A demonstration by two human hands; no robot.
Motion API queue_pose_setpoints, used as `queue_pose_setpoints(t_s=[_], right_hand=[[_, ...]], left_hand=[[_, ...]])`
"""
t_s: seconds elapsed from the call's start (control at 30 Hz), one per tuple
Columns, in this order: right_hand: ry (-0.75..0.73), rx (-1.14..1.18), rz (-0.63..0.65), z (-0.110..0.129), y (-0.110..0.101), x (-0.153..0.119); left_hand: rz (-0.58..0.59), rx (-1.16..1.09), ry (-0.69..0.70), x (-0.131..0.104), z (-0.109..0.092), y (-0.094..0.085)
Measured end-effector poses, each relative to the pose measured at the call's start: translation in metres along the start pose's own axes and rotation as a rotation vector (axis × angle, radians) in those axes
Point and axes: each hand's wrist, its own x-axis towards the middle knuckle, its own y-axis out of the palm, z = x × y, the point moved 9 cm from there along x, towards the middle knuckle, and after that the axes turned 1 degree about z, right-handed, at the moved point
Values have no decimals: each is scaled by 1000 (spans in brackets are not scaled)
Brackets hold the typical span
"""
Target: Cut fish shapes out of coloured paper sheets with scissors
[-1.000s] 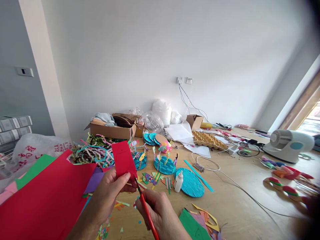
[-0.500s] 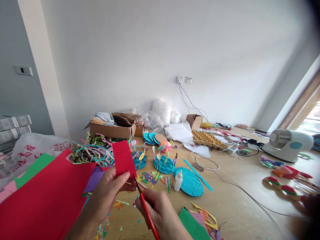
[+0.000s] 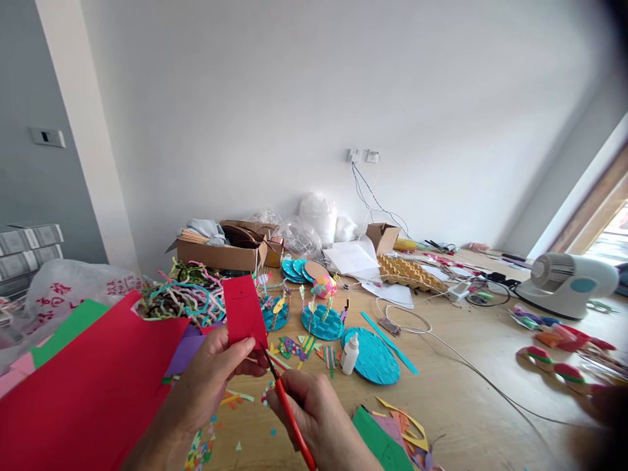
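Note:
Between the thumb and fingers of my left hand is a narrow piece of red paper, held upright with a small pencil mark near its top. My right hand is closed around red-handled scissors. Their dark blades reach the lower right edge of the red piece, close to my left fingertips; how far the blades part is hard to see. Beneath my hands lie coloured paper scraps. A large red sheet lies to the left of my left forearm.
Ahead are blue discs with paper fish, a white glue bottle and a bare blue disc. Pipe cleaners lie behind the left hand. Green paper sits near my right wrist. A cable and white fan are at right.
Both hands, the red piece and the scissors keep almost the same places. The red piece has tilted slightly more upright, and the view has shifted a little.

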Motion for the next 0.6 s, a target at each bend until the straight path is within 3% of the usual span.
queue_pose_setpoints(t_s=[0.6], right_hand=[[20,-102,37,4,-3,0]], left_hand=[[52,52,-49,0,1,-2]])
